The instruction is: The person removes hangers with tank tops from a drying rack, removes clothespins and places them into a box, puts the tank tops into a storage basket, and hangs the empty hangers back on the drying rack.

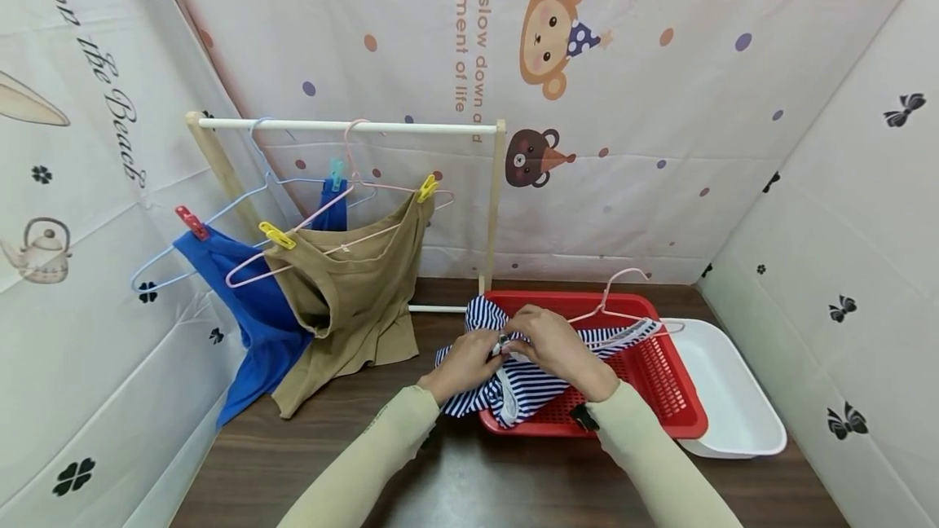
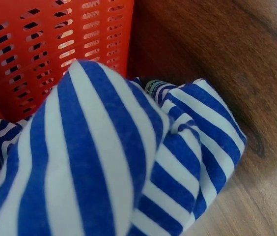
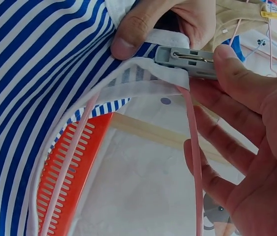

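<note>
A blue-and-white striped garment (image 1: 530, 394) with white trim lies partly over a red basket, a pink hanger (image 1: 603, 304) running inside its neckline. My right hand (image 1: 553, 342) pinches a grey clothespin (image 3: 185, 60) between thumb and fingers. In the right wrist view the clothespin's tip is over the white trim at one end of the hanger. My left hand (image 1: 465, 361) grips the cloth beside it, its thumb (image 3: 124, 43) pressed on the stripes. Bunched striped fabric (image 2: 94, 147) fills most of the left wrist view and hides the left hand there.
The red basket (image 1: 678, 398) overlaps a white tray (image 1: 741, 398) on the right. At left stands a rack (image 1: 411, 129) with a blue garment (image 1: 257, 332) and a khaki garment (image 1: 374, 283), clipped to hangers by coloured clothespins. Printed cloth walls surround the brown table (image 1: 455, 479).
</note>
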Available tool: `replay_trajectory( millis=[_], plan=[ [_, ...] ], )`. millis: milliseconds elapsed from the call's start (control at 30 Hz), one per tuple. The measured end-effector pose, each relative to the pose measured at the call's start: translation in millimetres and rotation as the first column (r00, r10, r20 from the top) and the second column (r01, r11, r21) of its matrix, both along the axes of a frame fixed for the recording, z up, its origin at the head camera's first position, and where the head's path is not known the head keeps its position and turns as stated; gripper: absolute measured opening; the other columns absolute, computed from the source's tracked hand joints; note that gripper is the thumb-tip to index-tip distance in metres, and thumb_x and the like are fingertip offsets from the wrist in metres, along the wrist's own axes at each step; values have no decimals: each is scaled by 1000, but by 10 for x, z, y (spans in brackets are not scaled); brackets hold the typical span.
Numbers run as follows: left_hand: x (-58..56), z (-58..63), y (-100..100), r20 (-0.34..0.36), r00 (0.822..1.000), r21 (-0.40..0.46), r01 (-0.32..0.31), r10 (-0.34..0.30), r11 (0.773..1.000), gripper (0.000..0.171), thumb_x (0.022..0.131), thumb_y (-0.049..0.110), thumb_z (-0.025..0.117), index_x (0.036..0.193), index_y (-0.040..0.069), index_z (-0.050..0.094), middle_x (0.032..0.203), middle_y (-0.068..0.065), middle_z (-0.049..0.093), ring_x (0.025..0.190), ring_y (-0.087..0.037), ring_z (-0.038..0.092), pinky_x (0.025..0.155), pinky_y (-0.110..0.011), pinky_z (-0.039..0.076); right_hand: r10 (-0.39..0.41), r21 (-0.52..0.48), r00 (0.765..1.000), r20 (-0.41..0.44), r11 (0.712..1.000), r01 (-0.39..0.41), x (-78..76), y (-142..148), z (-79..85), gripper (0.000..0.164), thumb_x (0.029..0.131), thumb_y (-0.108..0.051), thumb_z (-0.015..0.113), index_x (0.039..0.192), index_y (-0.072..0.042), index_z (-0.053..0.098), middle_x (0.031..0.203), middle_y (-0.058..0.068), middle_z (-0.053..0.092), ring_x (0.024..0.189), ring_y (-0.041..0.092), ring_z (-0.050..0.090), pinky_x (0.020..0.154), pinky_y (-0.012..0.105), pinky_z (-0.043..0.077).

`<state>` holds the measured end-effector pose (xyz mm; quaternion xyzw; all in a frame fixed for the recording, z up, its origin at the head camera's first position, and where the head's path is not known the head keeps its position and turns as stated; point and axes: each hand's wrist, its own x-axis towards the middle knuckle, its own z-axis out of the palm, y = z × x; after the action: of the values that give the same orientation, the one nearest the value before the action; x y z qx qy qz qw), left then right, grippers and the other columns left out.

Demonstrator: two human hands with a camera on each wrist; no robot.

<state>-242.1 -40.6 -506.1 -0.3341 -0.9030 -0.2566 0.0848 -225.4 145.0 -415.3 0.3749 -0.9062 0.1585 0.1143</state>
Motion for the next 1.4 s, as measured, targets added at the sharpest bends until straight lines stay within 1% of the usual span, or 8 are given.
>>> replay_trajectory(
  millis=[200, 367, 567, 700, 900, 1100, 1267, 1400],
  plan=[
    [12, -23, -1, 16, 1000, -15, -2, 2, 1000, 30, 96, 22, 62, 124, 10, 63, 116, -4, 70, 109, -17, 64, 96, -36, 52, 24, -42, 999, -34, 999, -26, 2, -6, 7, 11, 83, -16, 78, 95, -14, 78, 92, -1, 74, 96, 17, 66, 86, 35, 56],
    [7, -35, -5, 33, 999, -12, -8, 8, 1000, 34, 96, 21, 63, 128, 8, 61, 121, -6, 69, 114, -19, 63, 99, -37, 50, 20, -92, 996, -86, 995, -28, 31, 5, 81, 11, 81, -15, 80, 92, -13, 78, 90, 0, 74, 92, 17, 66, 83, 35, 56],
    [-5, -33, -5, 12, 1000, -14, -11, 11, 1000, 29, 96, 21, 64, 120, 7, 64, 118, -7, 69, 111, -19, 64, 97, -36, 51, -64, -123, 996, -60, 991, 56, 81, 72, 194, 29, 81, -21, 82, 105, -9, 74, 101, 6, 74, 94, 21, 69, 84, 39, 57],
    [-3, -23, -2, 9, 1000, -19, -15, 15, 1000, 24, 96, 23, 64, 115, 8, 65, 115, -6, 70, 108, -18, 65, 95, -36, 52, -115, -158, 993, -37, 982, 108, 107, 162, 268, 34, 81, -20, 81, 111, -8, 70, 108, 8, 72, 93, 24, 71, 81, 40, 58],
    [0, -10, 7, 23, 999, -18, -26, 26, 1000, 23, 96, 24, 64, 113, 9, 66, 112, -5, 70, 105, -17, 65, 92, -36, 53, -167, -216, 984, -68, 965, 149, 175, 318, 431, 42, 79, -19, 83, 116, -7, 68, 107, 9, 72, 86, 22, 71, 73, 37, 60],
    [-6, -3, 10, -2, 1000, -5, -25, 25, 1000, 23, 96, 24, 64, 112, 8, 66, 111, -4, 71, 104, -17, 65, 92, -36, 53, -229, -234, 967, -112, 952, 198, 260, 466, 589, 46, 77, -19, 85, 118, -8, 67, 109, 9, 72, 89, 23, 71, 72, 37, 60],
    [-5, -4, 11, 5, 1000, -9, -27, 27, 1000, 24, 96, 24, 64, 113, 8, 66, 113, -5, 70, 106, -18, 65, 94, -36, 52, -273, -251, 943, -188, 942, 222, 316, 595, 650, 45, 76, -19, 86, 116, -10, 68, 102, 8, 73, 78, 18, 66, 65, 35, 58],
    [-5, -7, 10, 8, 1000, -11, -25, 25, 1000, 24, 96, 24, 64, 114, 8, 66, 114, -5, 70, 107, -18, 65, 94, -37, 52, -304, -257, 927, -221, 935, 245, 377, 723, 677, 47, 75, -18, 86, 117, -8, 67, 98, 9, 73, 79, 20, 67, 66, 38, 59]
  ],
)
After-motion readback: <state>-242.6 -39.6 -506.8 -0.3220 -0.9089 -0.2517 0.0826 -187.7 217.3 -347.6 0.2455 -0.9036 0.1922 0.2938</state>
